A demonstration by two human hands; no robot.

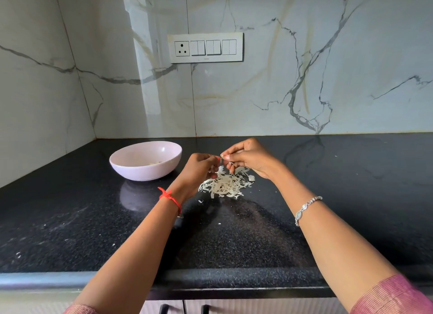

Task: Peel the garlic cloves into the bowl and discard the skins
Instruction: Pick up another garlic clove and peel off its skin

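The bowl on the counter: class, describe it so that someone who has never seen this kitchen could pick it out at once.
Start at the black counter below the marble wall. Towards its back left corner, left of the pile of garlic skins, stands the bowl. It is the only dish there: round, pale pink, glossy.

Table [351,196]: black speckled stone, polished, glossy enough to mirror the bowl. Bowl [131,170]: pale pink, smooth, slight sheen; plastic or ceramic, can't tell. Skins [225,186]: thin, dry, papery, matt off-white. Wall [304,79]: glossy marble-look slabs, grey veins. Switch plate [206,59]: smooth white plastic. Left wrist: red thread [169,197]. Right wrist: shiny metal bracelet [304,208]. Sleeve [393,297]: pink ribbed woven cloth, matt.
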